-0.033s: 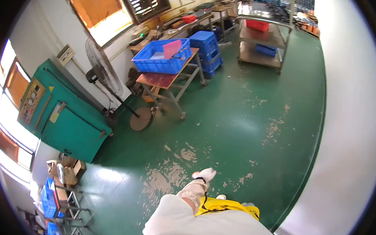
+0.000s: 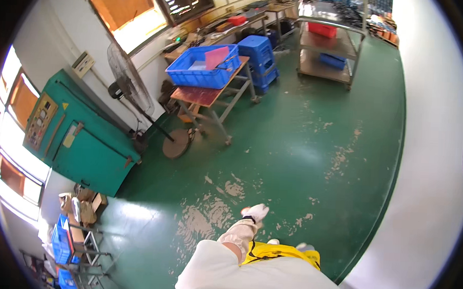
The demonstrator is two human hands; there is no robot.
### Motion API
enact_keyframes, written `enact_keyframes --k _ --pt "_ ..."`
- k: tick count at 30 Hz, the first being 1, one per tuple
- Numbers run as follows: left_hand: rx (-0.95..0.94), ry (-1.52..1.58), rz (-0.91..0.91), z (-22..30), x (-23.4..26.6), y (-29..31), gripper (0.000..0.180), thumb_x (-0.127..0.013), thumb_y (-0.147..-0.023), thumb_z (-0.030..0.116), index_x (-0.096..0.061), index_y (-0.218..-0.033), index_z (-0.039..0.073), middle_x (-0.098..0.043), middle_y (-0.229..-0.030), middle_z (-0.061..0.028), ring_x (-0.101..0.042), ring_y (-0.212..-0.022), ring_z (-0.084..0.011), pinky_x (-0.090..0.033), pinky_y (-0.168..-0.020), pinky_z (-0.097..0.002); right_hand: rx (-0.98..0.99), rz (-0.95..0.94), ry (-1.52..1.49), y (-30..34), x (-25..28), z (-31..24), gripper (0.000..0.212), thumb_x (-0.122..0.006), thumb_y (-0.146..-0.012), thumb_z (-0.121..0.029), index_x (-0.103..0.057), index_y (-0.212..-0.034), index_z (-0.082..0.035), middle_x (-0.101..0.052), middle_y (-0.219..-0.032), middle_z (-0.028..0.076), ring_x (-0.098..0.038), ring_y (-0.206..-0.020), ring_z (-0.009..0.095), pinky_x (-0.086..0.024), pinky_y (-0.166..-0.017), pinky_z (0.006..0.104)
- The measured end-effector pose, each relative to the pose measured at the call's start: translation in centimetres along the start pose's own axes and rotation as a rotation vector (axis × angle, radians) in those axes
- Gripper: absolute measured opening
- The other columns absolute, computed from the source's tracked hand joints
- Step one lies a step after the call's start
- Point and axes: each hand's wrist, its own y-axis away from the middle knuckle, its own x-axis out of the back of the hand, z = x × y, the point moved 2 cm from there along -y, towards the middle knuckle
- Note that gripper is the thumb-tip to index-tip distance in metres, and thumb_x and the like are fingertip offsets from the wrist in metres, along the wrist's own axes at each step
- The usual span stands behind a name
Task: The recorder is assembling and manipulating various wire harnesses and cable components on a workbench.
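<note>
My left hand [image 2: 258, 212] wears a white glove and hangs over the green floor, a dark band round its wrist. A bare thumb tip stands apart from the other fingers, and nothing shows in the hand, which looks loosely open. The pale sleeve [image 2: 239, 232] runs back to my white top [image 2: 236, 279]. Beside that arm, a yellow cloth with black lines [image 2: 278, 252] lies across my front. My right hand does not show.
A green cabinet [image 2: 91, 154] and a standing fan [image 2: 131, 83] line the left. Ahead are a blue crate [image 2: 203, 80] on a wheeled table, stacked blue stools [image 2: 257, 58] and a metal trolley [image 2: 325, 71]. A white wall [image 2: 427, 153] bounds the right. The green floor [image 2: 293, 157] has worn patches.
The view has shifted slightly, so the room's things sit a little farther right. My left hand has turned a little and moved slightly up and right in the picture.
</note>
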Motion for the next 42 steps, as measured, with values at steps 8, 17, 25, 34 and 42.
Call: enact_keyframes --k 8,17,25,34,42 --pt "0.507 0.447 0.071 -5.4 -2.2 -1.9 0.053 -0.044 -0.087 0.048 -0.061 -0.108 0.002 -0.064 -0.101 -0.023 -0.06 -0.098 -0.0381 -0.047 -0.083 -0.0443 0.071 -0.314 -0.128 -27.1 9.0 2.3 0.023 -0.066 -0.074 -0.024 -0.065 -0.094 -0.013 -0.063 -0.1 0.007 -0.06 -0.091 0.024 -0.049 -0.081 0.0382" --pt "1.036 0.559 0.018 -3.7 -2.8 -4.6 0.069 -0.036 -0.088 0.063 -0.069 -0.093 0.002 -0.066 -0.096 -0.0231 -0.061 -0.099 -0.0394 -0.044 -0.086 -0.0444 0.124 -0.644 -0.117 -63.0 25.7 8.9 0.044 -0.079 -0.055 -0.022 -0.071 -0.099 -0.021 -0.067 -0.111 0.006 -0.063 -0.104 0.023 -0.05 -0.088 0.0344" --pt "0.77 0.903 -0.098 -5.2 -1.1 -20.7 0.052 -0.036 -0.089 0.047 -0.065 -0.109 0.008 -0.06 -0.114 -0.0217 -0.053 -0.114 -0.037 -0.041 -0.094 -0.0425 -0.085 -0.189 -0.719 -88.9 44.1 9.4 0.025 -0.068 -0.072 -0.009 -0.061 -0.096 -0.01 -0.068 -0.087 0.013 -0.067 -0.081 0.028 -0.054 -0.07 0.0397" --pt "0.6 0.659 0.122 -11.9 19.5 -41.9 0.036 -0.038 -0.089 0.033 -0.06 -0.089 0.004 -0.063 -0.096 -0.0198 -0.06 -0.092 -0.0356 -0.047 -0.08 -0.046 0.007 -0.311 -0.685 -97.3 46.4 6.2 0.018 -0.064 -0.078 -0.014 -0.064 -0.095 -0.011 -0.068 -0.087 0.014 -0.066 -0.084 0.032 -0.052 -0.074 0.039" --pt "0.776 1.073 0.268 -11.5 41.6 -55.7 0.035 -0.041 -0.09 0.036 -0.059 -0.088 0.005 -0.063 -0.073 -0.0106 -0.061 -0.065 -0.0229 -0.048 -0.062 -0.0388 -0.148 -0.575 -0.403 -114.0 44.0 10.2 0.037 -0.08 -0.062 -0.023 -0.067 -0.094 -0.012 -0.067 -0.099 0.015 -0.064 -0.096 0.031 -0.051 -0.085 0.0371"
